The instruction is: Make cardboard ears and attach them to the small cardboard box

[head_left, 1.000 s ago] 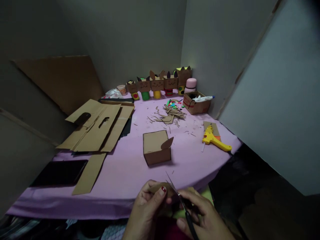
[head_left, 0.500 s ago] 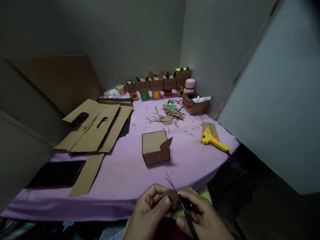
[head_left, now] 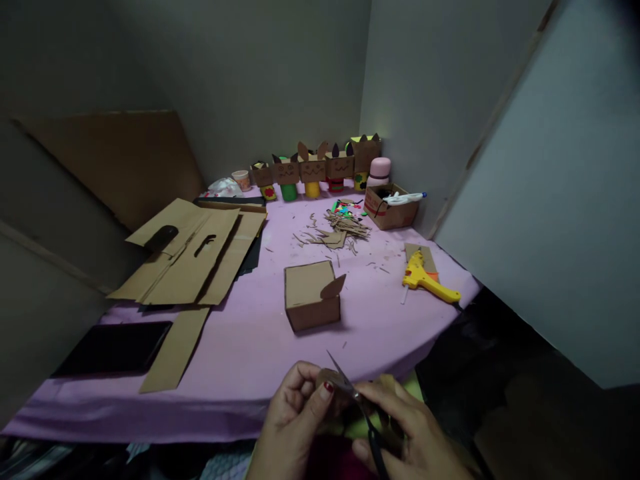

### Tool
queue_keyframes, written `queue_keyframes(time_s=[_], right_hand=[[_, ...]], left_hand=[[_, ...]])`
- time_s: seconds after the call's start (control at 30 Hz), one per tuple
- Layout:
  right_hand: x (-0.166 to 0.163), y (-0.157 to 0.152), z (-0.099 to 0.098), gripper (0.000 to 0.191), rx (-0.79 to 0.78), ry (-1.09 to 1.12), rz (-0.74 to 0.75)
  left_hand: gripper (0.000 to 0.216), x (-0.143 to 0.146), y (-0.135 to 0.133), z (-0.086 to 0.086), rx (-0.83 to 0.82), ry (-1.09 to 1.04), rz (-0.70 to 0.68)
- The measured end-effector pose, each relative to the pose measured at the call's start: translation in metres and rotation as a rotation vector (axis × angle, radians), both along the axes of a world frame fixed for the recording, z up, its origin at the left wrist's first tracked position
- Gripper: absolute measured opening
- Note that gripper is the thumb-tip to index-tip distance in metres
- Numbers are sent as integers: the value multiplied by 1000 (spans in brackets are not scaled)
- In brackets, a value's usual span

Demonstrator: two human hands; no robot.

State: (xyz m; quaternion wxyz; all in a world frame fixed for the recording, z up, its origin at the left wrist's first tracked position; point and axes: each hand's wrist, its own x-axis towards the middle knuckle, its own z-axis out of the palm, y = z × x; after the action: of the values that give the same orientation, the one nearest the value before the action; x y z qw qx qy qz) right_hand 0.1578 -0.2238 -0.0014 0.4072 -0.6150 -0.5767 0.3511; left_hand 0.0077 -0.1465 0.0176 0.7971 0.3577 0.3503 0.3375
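Note:
My left hand (head_left: pixel 300 417) pinches a small piece of brown cardboard (head_left: pixel 331 380) between thumb and fingers, just past the table's front edge. In my right hand (head_left: pixel 400 423) is a pair of scissors (head_left: pixel 375 440) with black handles, its blades pointing forward and to the left across the cardboard piece. Part of that piece is hidden by my fingers and the blades. Beyond my hands a cardboard box (head_left: pixel 313 313) sits on the table, with one pointed cardboard ear (head_left: pixel 333 287) standing at its right front corner.
Flattened cardboard (head_left: pixel 185 267) and a dark tablet-like slab (head_left: pixel 113 348) lie at left. A yellow glue gun (head_left: pixel 427 280) rests at right. Behind the box are cardboard scraps (head_left: pixel 345 227), an open carton (head_left: pixel 395 213) and several eared cardboard figures (head_left: pixel 313 170).
The scissor blades have come together and swung slightly left over the cardboard piece. My left hand has shifted a little left and up, tilting the piece.

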Motion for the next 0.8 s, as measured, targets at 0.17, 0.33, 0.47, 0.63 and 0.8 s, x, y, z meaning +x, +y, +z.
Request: queue_keyframes(time_s=[0.17, 0.33, 0.47, 0.63, 0.8], right_hand=[[1, 0, -6, 51, 63, -15, 12], [4, -2, -4, 49, 58, -70, 18], [6, -3, -2, 50, 57, -117, 12], [5, -4, -3, 52, 66, -126, 14], [6, -4, -4, 53, 72, -150, 20]], left_hand=[[19, 1, 1, -9, -16, -53, -28], [21, 2, 2, -10, -24, -61, -27], [21, 2, 0, -7, -63, -67, -11], [20, 3, -2, -2, -106, -98, 2], [21, 4, -2, 1, -103, -92, 8]])
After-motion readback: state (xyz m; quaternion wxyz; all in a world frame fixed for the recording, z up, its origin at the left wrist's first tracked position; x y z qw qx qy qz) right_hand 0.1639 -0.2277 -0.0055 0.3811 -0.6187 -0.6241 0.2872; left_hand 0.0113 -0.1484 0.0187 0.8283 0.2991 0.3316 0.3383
